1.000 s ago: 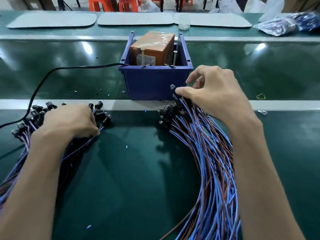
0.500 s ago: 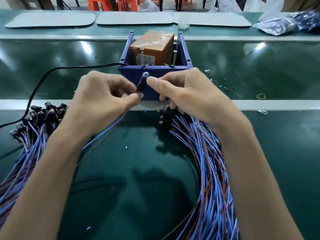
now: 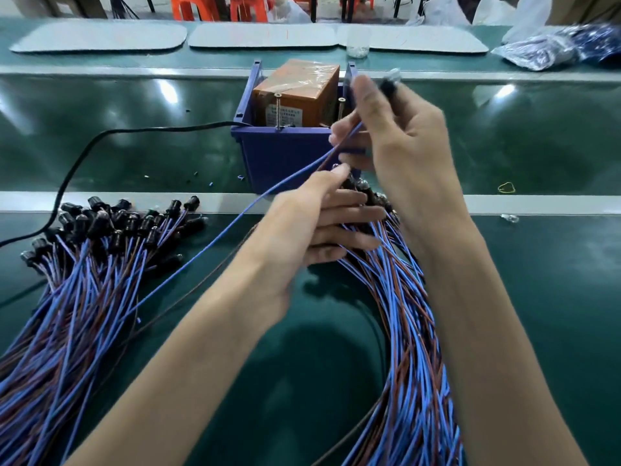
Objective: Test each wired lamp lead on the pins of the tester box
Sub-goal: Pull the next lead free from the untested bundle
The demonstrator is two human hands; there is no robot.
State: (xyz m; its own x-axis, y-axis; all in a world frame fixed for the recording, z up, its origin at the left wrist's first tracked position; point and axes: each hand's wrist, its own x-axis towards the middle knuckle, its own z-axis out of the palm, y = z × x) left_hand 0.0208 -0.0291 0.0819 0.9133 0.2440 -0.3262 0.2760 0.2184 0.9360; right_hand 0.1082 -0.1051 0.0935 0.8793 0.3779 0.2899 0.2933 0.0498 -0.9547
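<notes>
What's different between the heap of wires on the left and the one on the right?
The left heap lies untouched, its black sockets fanned out; the right heap has the left hand resting on its socket ends. The left heap runs toward the lower left; the right heap curves downward. Both are blue and brown wires.

The green desk (image 3: 537, 146) carries three pale grey mats (image 3: 265, 35) in a row along its far edge, with a small clear cup (image 3: 358, 45) between two of them. Crumpled plastic bags (image 3: 554, 52) lie at the far right. A yellow rubber band (image 3: 506, 187) lies nearer, right. Orange stools (image 3: 198, 6) stand beyond.
</notes>
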